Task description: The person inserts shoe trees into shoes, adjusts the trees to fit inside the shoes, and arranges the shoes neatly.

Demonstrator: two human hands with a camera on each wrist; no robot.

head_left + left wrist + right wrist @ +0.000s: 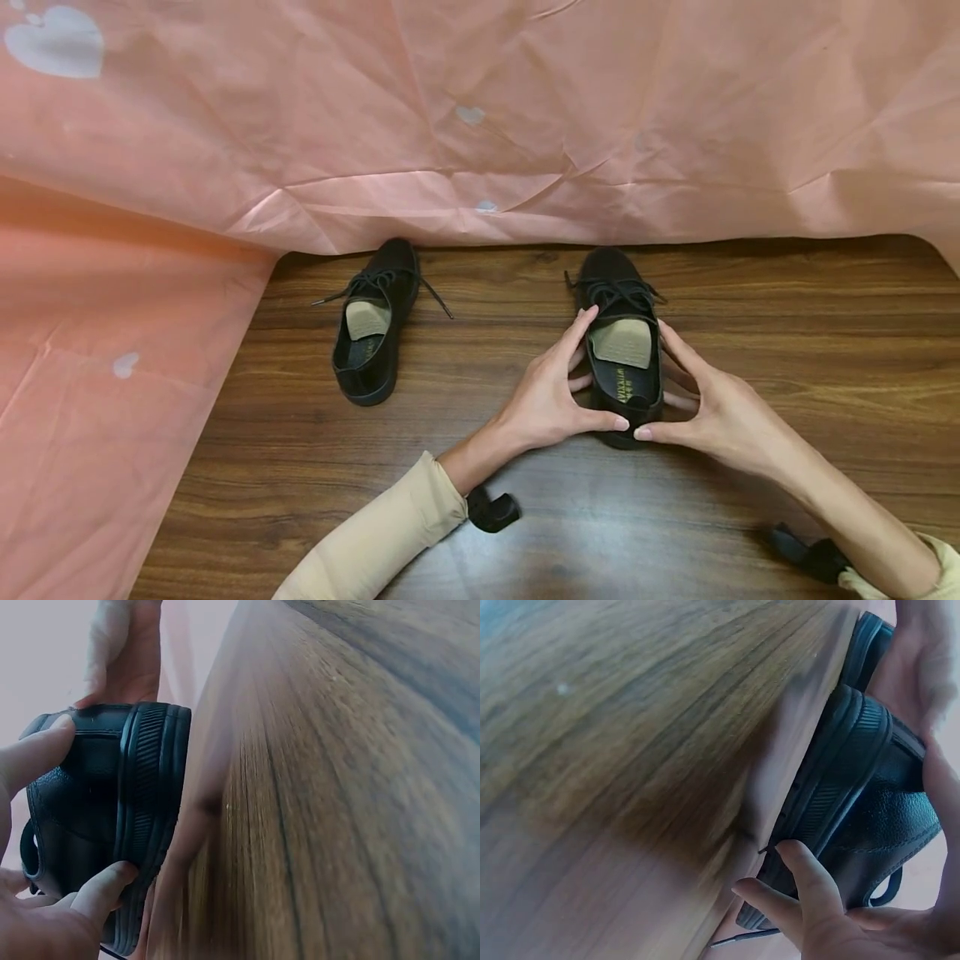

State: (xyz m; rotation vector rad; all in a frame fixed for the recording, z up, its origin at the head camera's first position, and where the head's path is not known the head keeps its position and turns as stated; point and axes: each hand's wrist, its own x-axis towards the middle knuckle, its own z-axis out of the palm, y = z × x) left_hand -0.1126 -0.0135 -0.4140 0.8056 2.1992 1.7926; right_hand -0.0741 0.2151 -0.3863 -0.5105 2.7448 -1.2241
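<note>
A black lace-up shoe (609,383) points away from me, its laces tied and a beige pad inside. My left hand (551,396) holds its left side, and my right hand (723,412) holds its right side, both thumbs meeting near the heel. In the left wrist view the shoe's heel (90,795) and ridged sole edge show between the fingers. Fingers of the right hand (821,900) touch the sole edge in the right wrist view. Whether the sole rests fully on the wooden surface cannot be told. To the left lies the matching shoe (367,375), untouched.
Dark wood-grain surface (487,275) lies under both shoes. A pink cloth (487,150) with pale hearts hangs along the back, close to the toes, and down the left side (112,400). Black wrist devices (495,510) sit at both wrists.
</note>
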